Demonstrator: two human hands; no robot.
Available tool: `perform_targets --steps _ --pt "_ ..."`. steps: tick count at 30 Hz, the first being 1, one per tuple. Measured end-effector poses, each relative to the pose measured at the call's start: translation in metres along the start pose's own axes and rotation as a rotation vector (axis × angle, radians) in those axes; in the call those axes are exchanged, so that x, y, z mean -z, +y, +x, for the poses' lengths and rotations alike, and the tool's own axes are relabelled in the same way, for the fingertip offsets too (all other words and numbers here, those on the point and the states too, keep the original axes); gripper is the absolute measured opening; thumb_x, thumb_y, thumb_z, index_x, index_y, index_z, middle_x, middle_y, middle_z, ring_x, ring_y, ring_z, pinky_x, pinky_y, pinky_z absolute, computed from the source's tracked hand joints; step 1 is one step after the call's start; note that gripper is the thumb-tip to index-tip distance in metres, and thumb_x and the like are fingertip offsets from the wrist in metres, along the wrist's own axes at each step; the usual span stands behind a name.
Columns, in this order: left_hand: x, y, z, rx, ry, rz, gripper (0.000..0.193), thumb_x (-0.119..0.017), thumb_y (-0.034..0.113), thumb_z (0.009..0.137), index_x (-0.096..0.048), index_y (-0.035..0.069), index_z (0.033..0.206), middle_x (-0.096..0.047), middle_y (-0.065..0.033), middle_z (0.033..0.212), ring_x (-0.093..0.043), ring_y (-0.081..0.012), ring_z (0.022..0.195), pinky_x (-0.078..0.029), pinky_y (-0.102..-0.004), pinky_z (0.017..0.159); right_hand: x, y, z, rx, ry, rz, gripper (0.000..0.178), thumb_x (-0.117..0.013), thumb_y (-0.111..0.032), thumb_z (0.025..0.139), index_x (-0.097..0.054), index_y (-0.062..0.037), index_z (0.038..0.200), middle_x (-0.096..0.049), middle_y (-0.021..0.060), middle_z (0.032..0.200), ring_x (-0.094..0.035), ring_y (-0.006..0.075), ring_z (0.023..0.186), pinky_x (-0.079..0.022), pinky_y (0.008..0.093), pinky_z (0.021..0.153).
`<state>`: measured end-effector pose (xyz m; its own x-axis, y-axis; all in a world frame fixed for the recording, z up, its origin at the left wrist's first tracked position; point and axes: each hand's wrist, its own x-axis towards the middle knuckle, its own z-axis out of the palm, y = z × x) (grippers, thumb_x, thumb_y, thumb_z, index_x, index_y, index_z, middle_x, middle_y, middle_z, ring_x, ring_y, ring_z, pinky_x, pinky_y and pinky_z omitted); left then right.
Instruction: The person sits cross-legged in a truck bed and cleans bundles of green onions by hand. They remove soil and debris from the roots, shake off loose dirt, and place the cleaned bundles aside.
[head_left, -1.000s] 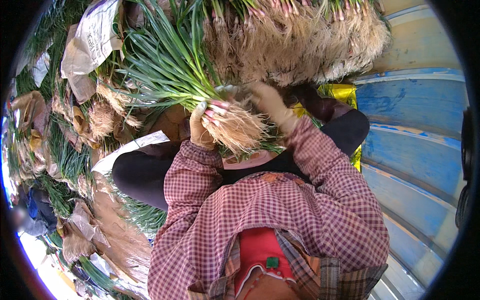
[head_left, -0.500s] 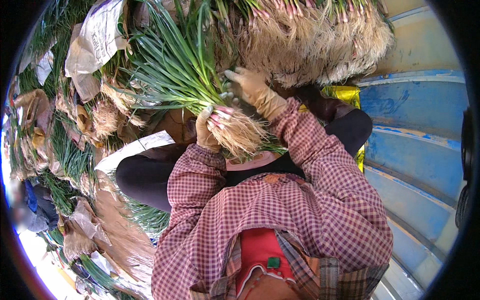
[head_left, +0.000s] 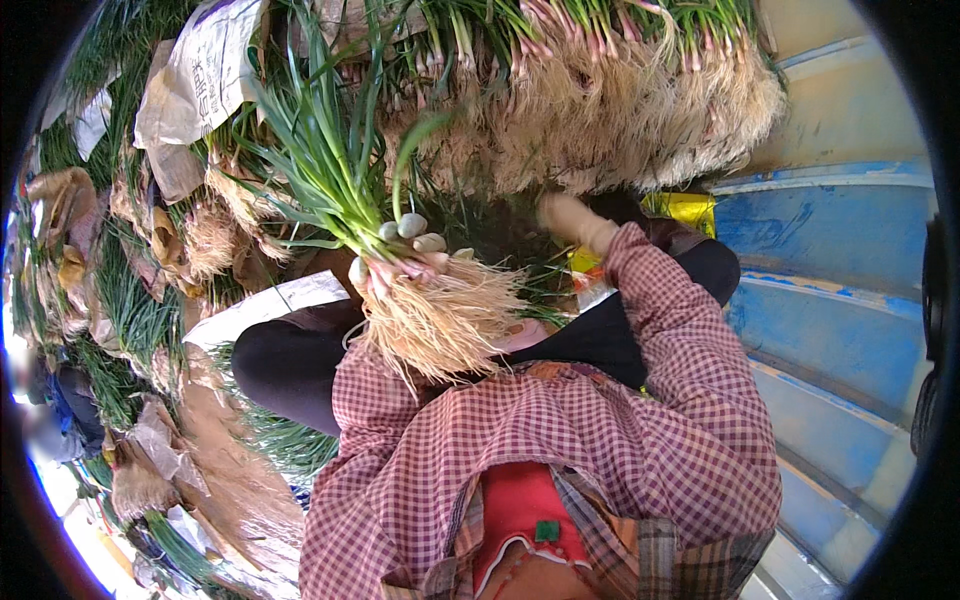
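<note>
My gloved left hand (head_left: 418, 236) is closed around the stems of a bunch of green garlic (head_left: 345, 165). Its long green leaves point away to the upper left. The pinkish-white stem bases show below my fingers, and a thick fringe of pale roots (head_left: 440, 315) hangs toward my lap, hiding the palm and wrist. One curved leaf sticks up above the fingers. To the right, apart from the bunch, my gloved right hand (head_left: 575, 218) is smeared by motion near my knee, so its fingers cannot be made out.
A long row of rooted green garlic (head_left: 600, 110) lies beyond my hands. More bundles (head_left: 150, 290) and a whitish sack (head_left: 205, 75) lie on the left. A blue metal wall (head_left: 825, 215) runs along the right, and a yellow packet (head_left: 685, 210) lies by my right knee.
My right hand has moved away from the bunch to the right and lower. The bunch has shifted left, its roots now spread wider, with my left fingers wrapped over the stems.
</note>
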<state>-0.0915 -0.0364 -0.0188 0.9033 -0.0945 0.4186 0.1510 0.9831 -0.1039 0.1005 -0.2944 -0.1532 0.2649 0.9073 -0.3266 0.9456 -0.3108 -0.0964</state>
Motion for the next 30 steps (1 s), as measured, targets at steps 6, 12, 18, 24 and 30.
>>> perform_targets --steps 6,12,18,24,30 --pt "0.004 0.007 -0.011 0.001 0.016 -0.185 0.032 -0.065 0.014 0.078 -0.050 0.009 0.107 -0.044 -0.0015 0.108 -0.045 -0.0190 0.105 -0.028 -0.0494 0.103 0.034 -0.006 -0.046 -0.379 -0.383 0.309 0.037 -0.057 -0.024 0.078 -0.059 -0.0053 0.111 -0.060 0.0175 0.106 -0.057 0.0330 0.098 -0.045 0.0380 0.086" --pt "-0.024 -0.037 0.014 -0.197 0.142 -0.105 0.073 -0.056 0.037 0.082 -0.020 0.006 0.137 -0.047 -0.0092 0.112 -0.049 -0.0263 0.096 -0.040 -0.0443 0.090 0.201 -0.011 0.086 -0.469 0.678 0.622 0.030 -0.045 -0.031 0.089 -0.058 -0.0048 0.093 -0.061 0.0092 0.078 -0.057 0.0198 0.066 -0.045 0.0345 0.058" --pt "-0.062 -0.023 0.020 -0.299 0.072 0.108 0.059 -0.059 0.022 0.082 -0.031 0.013 0.133 -0.044 0.0064 0.078 -0.043 -0.0087 0.073 -0.030 -0.0389 0.092 0.239 0.009 0.152 -0.633 0.588 0.384 0.044 -0.060 -0.044 0.079 -0.058 -0.0014 0.092 -0.061 0.0136 0.079 -0.060 0.0295 0.074 -0.047 0.0406 0.065" --pt "-0.110 0.011 0.025 -0.267 0.015 0.279 0.057 -0.065 0.016 0.079 -0.040 0.020 0.131 -0.045 0.0072 0.074 -0.044 -0.0097 0.071 -0.033 -0.0332 0.085 0.240 0.023 0.151 -0.691 0.671 0.620 0.058 -0.058 -0.052 0.077 -0.056 -0.0010 0.104 -0.061 0.0203 0.096 -0.059 0.0332 0.088 -0.046 0.0414 0.076" --pt "-0.130 0.014 0.019 -0.319 -0.238 0.363 0.069 -0.065 -0.001 0.071 -0.039 0.018 0.132 -0.050 0.0053 0.078 -0.049 -0.0097 0.074 -0.039 -0.0315 0.085 0.257 0.026 0.159 -0.736 0.486 0.431 0.047 -0.058 -0.051 0.078 -0.058 -0.0062 0.095 -0.062 0.0115 0.080 -0.060 0.0259 0.074 -0.046 0.0383 0.067"
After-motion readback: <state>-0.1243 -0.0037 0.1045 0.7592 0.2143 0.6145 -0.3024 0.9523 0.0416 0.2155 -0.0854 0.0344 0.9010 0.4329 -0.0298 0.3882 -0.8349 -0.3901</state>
